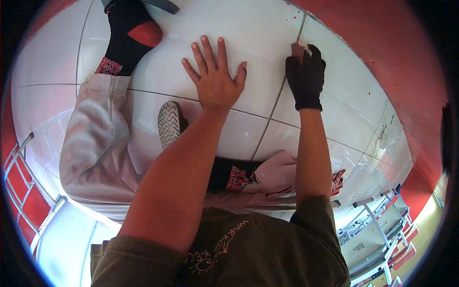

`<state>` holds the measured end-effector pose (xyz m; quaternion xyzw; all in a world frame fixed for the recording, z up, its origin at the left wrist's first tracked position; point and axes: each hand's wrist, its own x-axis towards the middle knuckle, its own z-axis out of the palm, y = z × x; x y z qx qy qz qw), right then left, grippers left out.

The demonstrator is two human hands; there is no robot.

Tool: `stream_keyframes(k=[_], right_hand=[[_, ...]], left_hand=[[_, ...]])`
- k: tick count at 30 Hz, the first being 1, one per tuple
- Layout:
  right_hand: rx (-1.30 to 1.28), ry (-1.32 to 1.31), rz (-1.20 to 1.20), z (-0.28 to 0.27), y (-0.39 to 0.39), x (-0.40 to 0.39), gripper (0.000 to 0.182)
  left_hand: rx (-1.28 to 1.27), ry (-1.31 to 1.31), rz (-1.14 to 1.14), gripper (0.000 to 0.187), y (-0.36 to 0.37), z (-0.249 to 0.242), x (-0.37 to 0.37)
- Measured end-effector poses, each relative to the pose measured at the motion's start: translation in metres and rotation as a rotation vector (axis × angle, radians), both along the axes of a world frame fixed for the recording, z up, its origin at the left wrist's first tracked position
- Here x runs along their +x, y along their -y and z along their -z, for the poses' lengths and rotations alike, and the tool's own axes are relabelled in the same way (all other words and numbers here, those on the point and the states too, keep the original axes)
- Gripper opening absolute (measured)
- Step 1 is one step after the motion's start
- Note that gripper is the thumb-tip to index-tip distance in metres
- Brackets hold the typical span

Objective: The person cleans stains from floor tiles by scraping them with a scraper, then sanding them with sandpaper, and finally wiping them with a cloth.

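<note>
My left hand [217, 83] is bare and lies flat on the white floor tiles [258, 62], its fingers spread and nothing in them. A black glove covers my right hand [305, 79], set down on the floor near a grout line. Its fingers are closed around a small flat brown piece [297, 49], perhaps a folded sheet or a blade; its exact kind does not show. The front end of this piece touches or nearly touches the grout line. Small red specks [294, 18] dot the tile just beyond it.
A red wall [382, 52] runs along the right side. My black-socked foot [131, 36] rests at upper left, and a sandal [169, 124] shows its sole beside my left forearm. Stacked chairs [382, 229] stand at lower right; metal frames [24, 191] are at left.
</note>
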<state>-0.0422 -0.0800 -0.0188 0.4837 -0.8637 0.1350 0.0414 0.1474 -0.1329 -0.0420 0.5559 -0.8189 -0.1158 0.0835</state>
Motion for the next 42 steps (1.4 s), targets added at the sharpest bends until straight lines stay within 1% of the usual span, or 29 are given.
stream_keyframes(k=[1,2,4,5,7,8,10,11,13,16,20,21,22,25,29,31,35,37,38,41,42], right_hand=[[-0.026,-0.057,-0.037,0.001,0.003,-0.001,0.037],[-0.025,-0.053,-0.035,0.001,0.008,-0.004,0.037],[0.033,0.089,0.045,-0.001,0.019,-0.01,0.038],[0.032,0.088,0.043,0.003,0.016,-0.012,0.038],[-0.151,0.086,0.014,0.012,0.01,-0.015,0.043],[-0.15,0.085,0.009,0.013,0.008,-0.015,0.043],[-0.117,0.053,-0.052,0.01,-0.001,-0.009,0.05],[-0.114,0.056,-0.051,0.007,-0.007,-0.006,0.05],[0.008,-0.091,-0.263,-0.001,-0.016,0.001,0.055],[0.08,-0.064,-0.288,-0.002,-0.024,0.003,0.056],[0.06,-0.079,-0.274,0.013,-0.023,-0.004,0.052],[0.055,-0.143,-0.261,0.02,-0.021,-0.006,0.05],[0.049,-0.206,-0.246,0.02,-0.016,-0.005,0.048],[-0.021,-0.21,-0.171,0.015,-0.007,-0.002,0.047],[-0.066,-0.231,-0.152,0.016,-0.005,0.002,0.045],[-0.052,-0.174,-0.135,0.015,-0.004,0.003,0.043],[-0.068,-0.176,-0.104,0.01,0.003,0.001,0.043],[0.007,-0.192,-0.061,0.005,0.006,0.007,0.042],[0.002,-0.198,-0.062,0.002,0.004,0.01,0.042],[0.026,-0.144,-0.068,-0.001,-0.012,0.025,0.041],[0.04,-0.089,-0.065,-0.003,-0.018,0.03,0.041]], left_hand=[[0.001,0.003,0.004,0.071,0.0,0.0,0.0],[-0.005,-0.008,0.008,0.071,0.0,-0.001,0.001],[-0.014,-0.019,0.01,0.071,0.0,-0.001,0.001],[-0.01,-0.014,0.009,0.071,0.0,-0.001,0.001],[-0.007,-0.012,0.003,0.071,0.001,-0.001,0.0],[-0.005,-0.018,0.001,0.071,0.001,-0.001,0.0],[0.002,-0.019,-0.002,0.071,0.0,0.0,0.0],[0.006,-0.026,-0.002,0.071,0.001,-0.001,0.0],[0.01,-0.031,0.001,0.071,0.0,-0.001,0.001],[0.004,-0.021,-0.001,0.071,0.001,-0.001,0.0],[-0.014,-0.011,0.001,0.07,0.0,0.0,0.0],[-0.015,-0.016,0.001,0.07,0.0,0.0,0.0],[-0.015,-0.015,0.002,0.07,0.001,0.0,0.001],[-0.023,-0.014,0.01,0.07,0.0,0.0,0.001],[-0.029,-0.001,0.005,0.07,0.001,-0.001,-0.001],[-0.028,0.013,0.007,0.07,0.001,0.0,0.0],[-0.026,-0.003,0.012,0.071,0.0,0.001,0.0],[-0.032,-0.01,0.009,0.071,0.001,0.0,0.0],[-0.026,-0.001,0.01,0.071,0.0,-0.001,0.0],[-0.021,0.006,0.006,0.07,0.001,-0.002,0.0],[-0.021,0.006,0.006,0.07,0.001,-0.002,0.0]])
